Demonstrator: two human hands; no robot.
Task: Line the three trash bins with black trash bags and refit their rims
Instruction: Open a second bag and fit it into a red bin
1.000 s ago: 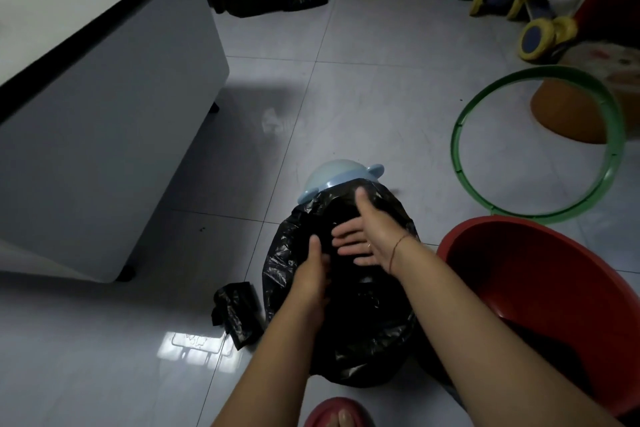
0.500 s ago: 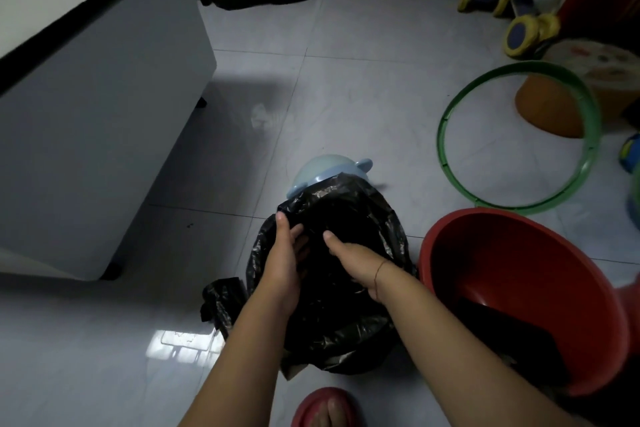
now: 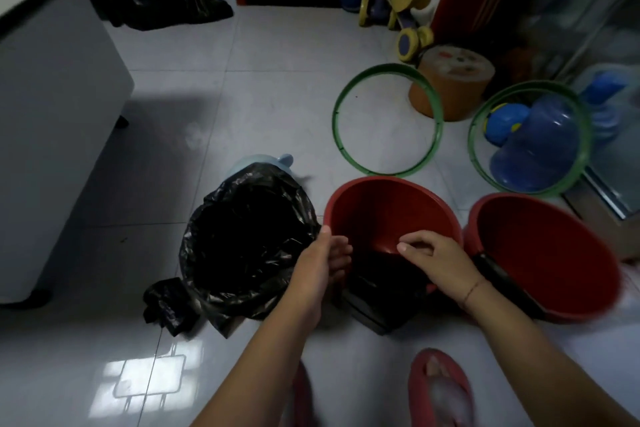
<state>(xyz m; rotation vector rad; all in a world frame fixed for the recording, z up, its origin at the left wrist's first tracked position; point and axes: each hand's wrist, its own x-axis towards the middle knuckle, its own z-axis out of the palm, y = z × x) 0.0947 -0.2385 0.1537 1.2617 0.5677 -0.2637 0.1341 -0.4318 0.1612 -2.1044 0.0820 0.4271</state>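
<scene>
Red bin: both hands, left and right, reach in, loosely curled grips holding nothing.

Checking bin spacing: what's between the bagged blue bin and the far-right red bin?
In the head view, the middle red bin stands between the bagged blue bin and the far-right red bin, with both hands at its near rim.

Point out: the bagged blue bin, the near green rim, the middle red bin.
bagged blue bin (image 3: pixel 258 163): head view, exposed blue edge at the back.
near green rim (image 3: pixel 341 104): head view, left arc of ring.
middle red bin (image 3: pixel 388 208): head view, inner far wall.
</scene>
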